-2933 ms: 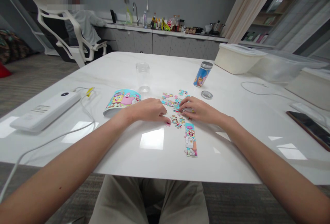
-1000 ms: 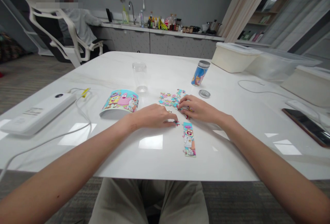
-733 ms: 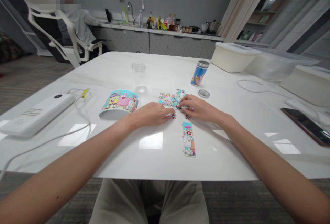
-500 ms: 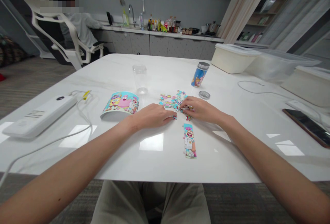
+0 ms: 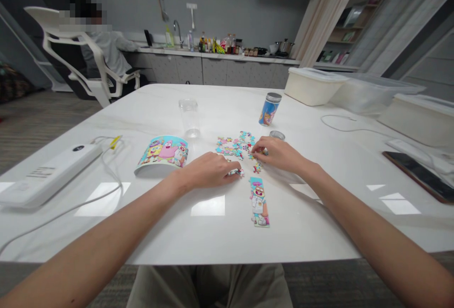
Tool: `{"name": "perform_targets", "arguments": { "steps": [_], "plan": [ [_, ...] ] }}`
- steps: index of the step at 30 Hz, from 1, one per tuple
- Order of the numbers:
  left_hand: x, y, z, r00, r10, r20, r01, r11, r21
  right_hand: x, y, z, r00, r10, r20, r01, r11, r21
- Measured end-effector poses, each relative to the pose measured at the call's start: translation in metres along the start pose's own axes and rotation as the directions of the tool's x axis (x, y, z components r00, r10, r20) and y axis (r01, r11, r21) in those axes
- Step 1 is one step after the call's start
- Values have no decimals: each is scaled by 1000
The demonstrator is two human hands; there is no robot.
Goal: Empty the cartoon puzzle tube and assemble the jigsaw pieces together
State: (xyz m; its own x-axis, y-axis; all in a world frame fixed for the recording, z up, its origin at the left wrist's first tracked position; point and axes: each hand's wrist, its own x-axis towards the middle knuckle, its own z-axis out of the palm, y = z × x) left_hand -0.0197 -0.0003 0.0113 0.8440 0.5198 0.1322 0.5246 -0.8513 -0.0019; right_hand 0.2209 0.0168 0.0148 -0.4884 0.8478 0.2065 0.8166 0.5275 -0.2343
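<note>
The assembled jigsaw strip (image 5: 260, 203) lies long axis fore-and-aft; left hand (image 5: 213, 171), nearer, sits beyond-left; right hand (image 5: 278, 152), beyond-right; both hands' fingers curl at loose jigsaw pieces (image 5: 230, 151), grasp indeterminable.

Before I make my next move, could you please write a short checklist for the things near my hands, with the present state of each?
1. Left hand grips a small, multicoloured jigsaw piece: cannot tell; pieces lie at its fingertips.
2. Right hand grips a piece: cannot tell; its fingers cover the spot.
3. Narrow, assembled puzzle strip with a cartoon figure lies wholly on the white, glossy table, untouched: ok.
4. Curved, glossy cartoon picture sheet lies flat: not ok; it bows upward.
5. Clear, transparent jar stands upright: ok.
6. Blue, printed cylindrical canister has its silver lid on: ok.
</note>
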Motion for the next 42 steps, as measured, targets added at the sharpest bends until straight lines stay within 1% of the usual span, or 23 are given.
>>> {"name": "perform_targets", "arguments": {
  "steps": [1,3,5,7,9,11,15,17,19,21,23,24,27,30,32,35,40,42],
  "plan": [
    [0,0,0,1000,-28,-4,28,1000,11,0,0,0,1000,19,-2,-19,1000,-8],
    [1,1,-1,992,-127,-8,127,991,43,0,1,0,998,58,-7,-58,998,-26],
    [2,-1,-1,970,-245,-5,244,967,75,0,2,0,995,95,-12,-95,994,-47],
    [3,-3,-1,946,-324,20,321,943,85,0,4,0,992,126,-14,-127,990,-68],
    [3,-5,0,937,-344,63,340,938,73,0,7,-1,987,157,-21,-158,984,-81],
    [2,-7,1,938,-338,80,334,941,59,0,9,-2,979,201,-36,-203,975,-88],
    [2,-6,4,952,-303,40,301,953,45,-1,14,-3,951,300,-76,-307,947,-94],
    [2,-5,6,956,-292,30,291,956,42,0,17,-1,943,319,-94,-328,940,-98],
    [2,-4,8,959,-283,23,282,959,38,1,21,3,956,271,-110,-281,955,-90],
    [3,-3,9,965,-263,23,262,965,27,3,22,10,981,149,-127,-157,986,-58],
    [4,-2,10,970,-243,27,243,970,15,6,23,18,991,30,-130,-32,999,-15],
    [4,-2,10,972,-234,26,233,972,10,8,23,21,993,-1,-119,1,1000,2],
    [4,-1,10,974,-227,6,227,974,15,12,23,29,999,-4,-45,5,1000,19],
    [4,-1,10,972,-233,-15,233,972,29,13,25,30,1000,-19,12,19,1000,13],
    [4,-1,10,973,-230,-18,230,973,32,14,27,30,999,-33,8,33,999,8],
    [3,0,10,975,-220,-8,220,975,27,15,29,31,998,-53,-32,53,999,3],
    [3,2,10,975,-221,1,220,975,28,17,28,34,998,-65,9,64,997,29],
    [4,3,9,972,-235,11,234,972,28,17,28,31,998,-60,-9,60,998,16]
  ]
}}
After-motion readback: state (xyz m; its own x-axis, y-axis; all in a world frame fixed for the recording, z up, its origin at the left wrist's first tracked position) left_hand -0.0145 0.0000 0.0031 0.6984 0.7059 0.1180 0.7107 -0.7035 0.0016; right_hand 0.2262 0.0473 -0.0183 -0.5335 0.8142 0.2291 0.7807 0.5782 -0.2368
